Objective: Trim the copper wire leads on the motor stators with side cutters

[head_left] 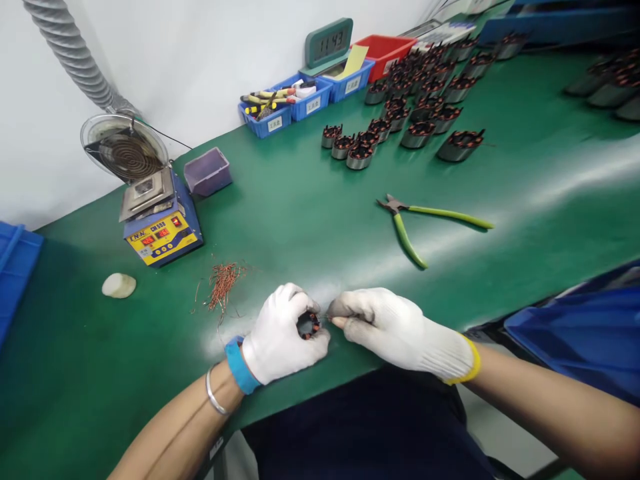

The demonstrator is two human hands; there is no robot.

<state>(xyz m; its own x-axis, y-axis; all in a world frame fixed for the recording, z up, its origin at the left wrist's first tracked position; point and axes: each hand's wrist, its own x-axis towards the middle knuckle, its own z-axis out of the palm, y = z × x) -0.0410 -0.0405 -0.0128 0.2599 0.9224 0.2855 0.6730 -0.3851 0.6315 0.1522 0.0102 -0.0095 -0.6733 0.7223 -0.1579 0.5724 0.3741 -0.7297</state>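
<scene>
My left hand [287, 337], in a white glove with a blue wrist strap, is wrapped round a small motor stator [309, 325] near the table's front edge. The stator's ring shows copper windings and a dark inside; the fingers hide its outer side. Just to the right, my right hand [383, 327], in a white glove with a yellow cuff, pinches a thin wire at the stator's edge. Its thumb and forefinger have bare or worn tips and cover most of the wire. Green-handled cutting pliers [397, 208] lie with jaws and handles apart, beyond my right hand.
Cut copper wires [225, 283] lie in a pile left of my hands. A blue-and-yellow solder pot [163, 230], a purple bin [207, 172] and a white round piece [119, 285] stand left. Several stators [417, 133], blue bins [267, 120] and a clock [329, 43] stand behind.
</scene>
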